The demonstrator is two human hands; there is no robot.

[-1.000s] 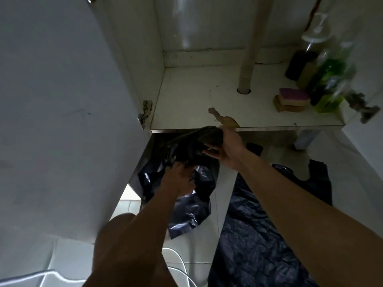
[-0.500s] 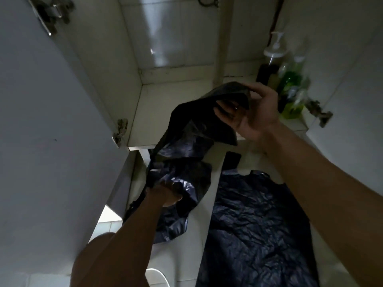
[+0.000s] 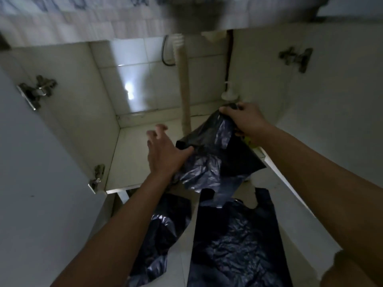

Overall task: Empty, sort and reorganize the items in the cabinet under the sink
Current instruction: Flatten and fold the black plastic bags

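Item: crumpled black plastic bag (image 3: 215,154), thin glossy film, held in the air at the mouth of the white under-sink cabinet (image 3: 128,162), over its front right part. Right hand (image 3: 246,121) pinches the top edge, fingers clenched on a bunched fold, presumably so the bag hangs down and can be straightened. Left hand (image 3: 165,156) meets the bag's left corner with the thumb against the film and the fingers spread and released, gripping nothing firmly; likely positioned to catch that corner for folding or smoothing.

Item: flat black plastic carrier bag (image 3: 236,241), handles toward the cabinet, spread on the pale tiled floor (image 3: 182,266) directly below the held one; probably laid out as the start of a sorted pile.

Item: loose dark plastic bag (image 3: 163,228), wrinkled, on the floor just left of the flat one, partly behind the left forearm.

Item: beige drain pipe (image 3: 185,96), upright, rising from the cabinet base, which looks bare on the left.

Item: white pump-bottle top (image 3: 229,94), just behind the right hand; the bottle body is hidden.

Changes from half a second earlier: left hand has risen from the lower bag to the held bag's corner; right hand has turned from palm-up to knuckles-up; view has tilted upward, revealing the upper door hinges (image 3: 295,58).
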